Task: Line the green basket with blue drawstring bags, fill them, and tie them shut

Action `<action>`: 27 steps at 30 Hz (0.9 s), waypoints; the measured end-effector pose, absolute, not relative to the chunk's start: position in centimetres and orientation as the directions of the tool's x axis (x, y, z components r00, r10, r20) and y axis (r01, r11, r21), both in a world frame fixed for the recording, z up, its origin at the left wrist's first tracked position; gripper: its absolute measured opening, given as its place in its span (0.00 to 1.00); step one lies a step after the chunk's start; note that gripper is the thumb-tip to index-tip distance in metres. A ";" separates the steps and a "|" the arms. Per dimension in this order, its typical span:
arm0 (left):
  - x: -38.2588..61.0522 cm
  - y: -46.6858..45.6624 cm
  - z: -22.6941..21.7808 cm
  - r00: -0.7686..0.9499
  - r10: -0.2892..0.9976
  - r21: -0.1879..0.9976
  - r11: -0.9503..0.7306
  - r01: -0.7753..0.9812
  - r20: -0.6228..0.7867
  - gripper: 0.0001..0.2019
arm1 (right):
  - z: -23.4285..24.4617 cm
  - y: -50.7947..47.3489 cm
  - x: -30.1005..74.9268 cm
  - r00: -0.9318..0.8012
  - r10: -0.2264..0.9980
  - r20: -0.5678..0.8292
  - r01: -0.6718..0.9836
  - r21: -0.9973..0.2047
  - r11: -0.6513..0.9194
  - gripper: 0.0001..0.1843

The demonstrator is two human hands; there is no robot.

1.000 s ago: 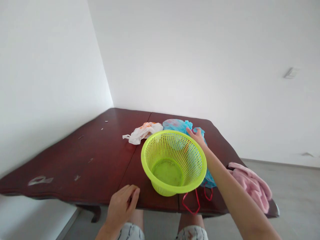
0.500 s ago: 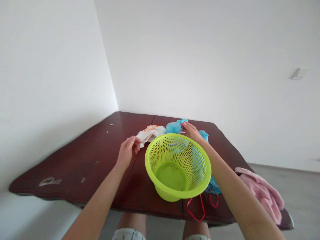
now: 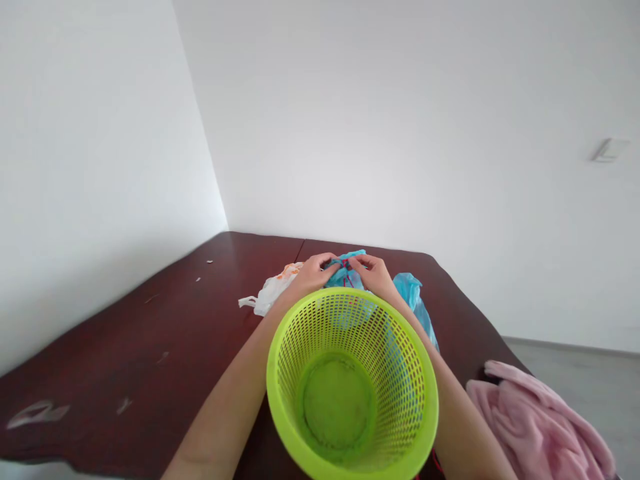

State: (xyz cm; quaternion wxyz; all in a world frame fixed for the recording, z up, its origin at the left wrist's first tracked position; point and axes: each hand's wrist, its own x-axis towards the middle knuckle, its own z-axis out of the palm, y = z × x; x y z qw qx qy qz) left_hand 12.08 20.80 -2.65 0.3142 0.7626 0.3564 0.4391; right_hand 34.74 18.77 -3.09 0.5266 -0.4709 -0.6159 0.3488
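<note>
The left hand point(image 3: 310, 275) and right hand point(image 3: 373, 277) meet, fingertips pinched together on a blue plastic bag point(image 3: 413, 300) and its thin red cord point(image 3: 346, 277); the exact grip is hidden. Before them, a lime-green mesh basket point(image 3: 285, 400) shows only its bare base inside, its near rim cut off.

Logged from my remote feed, one person's body, parts in view. Item 1: left grip, a bare hand point(image 3: 311, 275) with slender fingers, on a slim bare forearm point(image 3: 225, 413). Item 2: right grip, a matching bare hand point(image 3: 373, 277), on a smooth bare forearm point(image 3: 465, 427).
</note>
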 end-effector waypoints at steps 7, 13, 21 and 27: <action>11.3 21.0 -0.9 0.325 0.841 0.794 -0.527 0.304 0.433 0.11 | -3.1 18.4 34.9 0.228 0.865 0.448 0.356 -0.865 0.354 0.24; 11.5 20.5 0.0 0.350 0.823 0.776 -0.552 0.305 0.448 0.11 | -2.3 18.2 35.5 0.109 0.668 0.736 0.416 -0.644 0.642 0.14; 11.6 19.4 -0.8 0.430 0.804 0.838 -0.518 0.169 0.410 0.18 | -3.9 19.5 35.9 -0.001 0.726 0.687 0.426 -0.657 0.622 0.07; 11.4 20.0 -1.7 0.415 0.761 0.679 -0.641 0.358 0.499 0.27 | -4.7 19.7 36.0 0.012 0.775 0.631 0.408 -0.711 0.573 0.11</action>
